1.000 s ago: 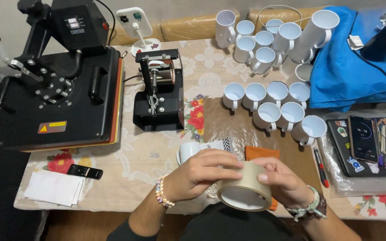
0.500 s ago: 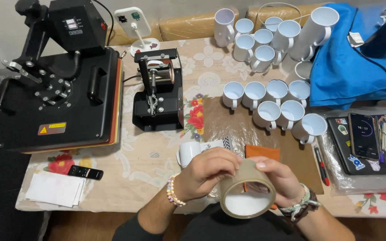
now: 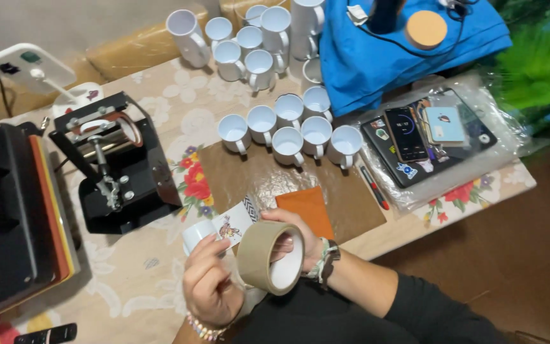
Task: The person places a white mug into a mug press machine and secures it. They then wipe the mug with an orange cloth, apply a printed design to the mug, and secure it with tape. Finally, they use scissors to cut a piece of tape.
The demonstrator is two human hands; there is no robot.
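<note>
I've got the roll of brown tape (image 3: pixel 268 258) up in front of my chest, above the near edge of the desk (image 3: pixel 128 293). My right hand (image 3: pixel 297 239) is threaded through its core, fingers (image 3: pixel 282 242) curled inside and gripping the ring. My left hand (image 3: pixel 210 283) sits against the outer face, fingers (image 3: pixel 214 248) loosely bent, thumb side feeling along the band, pinching nothing yet. Just behind it lies the white mug (image 3: pixel 197 234) with a printed paper (image 3: pixel 235 223) beside it, the orange mat (image 3: pixel 307 209) further right. I'd judge the trick here is turning the roll slowly, nail flat, to catch the tape end cleanly without tearing it.
</note>
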